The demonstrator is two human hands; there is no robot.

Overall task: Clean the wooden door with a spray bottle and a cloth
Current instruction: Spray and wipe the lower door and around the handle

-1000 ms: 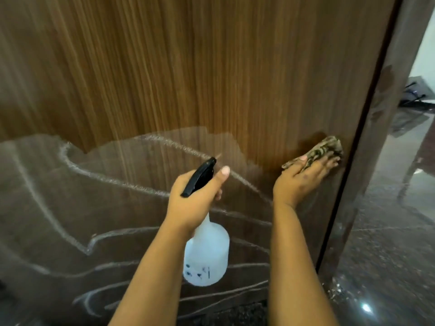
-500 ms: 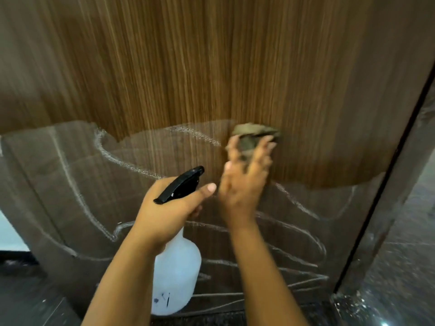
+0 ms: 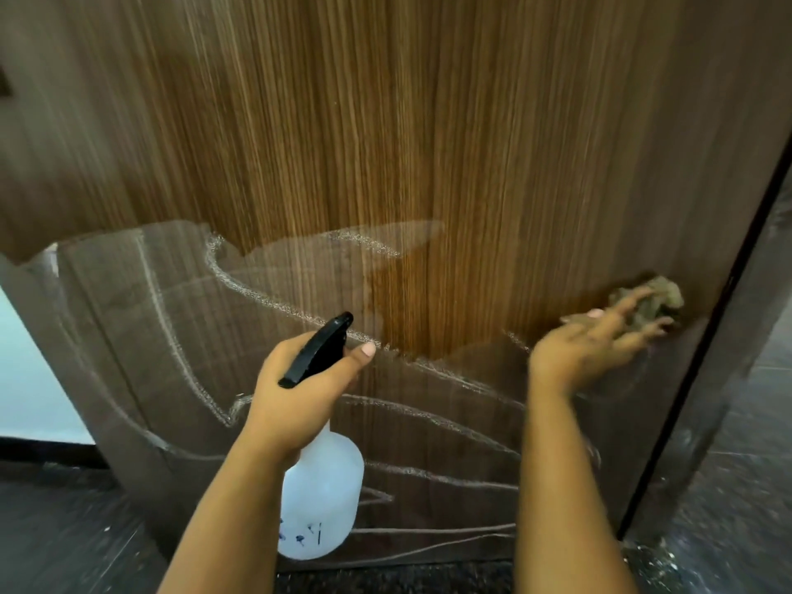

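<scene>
I see the wooden door (image 3: pixel 428 143) filling most of the head view, its upper part a warm streaked brown and its lower part duller, crossed by pale, curving wipe lines. My left hand (image 3: pixel 300 392) is wrapped round the neck of the spray bottle (image 3: pixel 321 503), fingers curled tight under the black spray head (image 3: pixel 319 349) with the thumb lying alongside it; the grip is closed on the bottle. The bottle hangs upright below the hand, white and translucent, with a few dark marks low on its body, held just in front of the lower door. My right hand (image 3: pixel 595 340) is out to the right, near the door's edge, fingers spread and pressing a crumpled brownish cloth (image 3: pixel 651 300) flat against the wood; the hand and cloth are blurred, so I cannot tell whether any finger hooks into the fabric. Beside the cloth runs the dark vertical edge of the door, with a shiny dark floor (image 3: pixel 750 486) beyond it. At lower left a strip of pale wall (image 3: pixel 25 379) shows past the door.
</scene>
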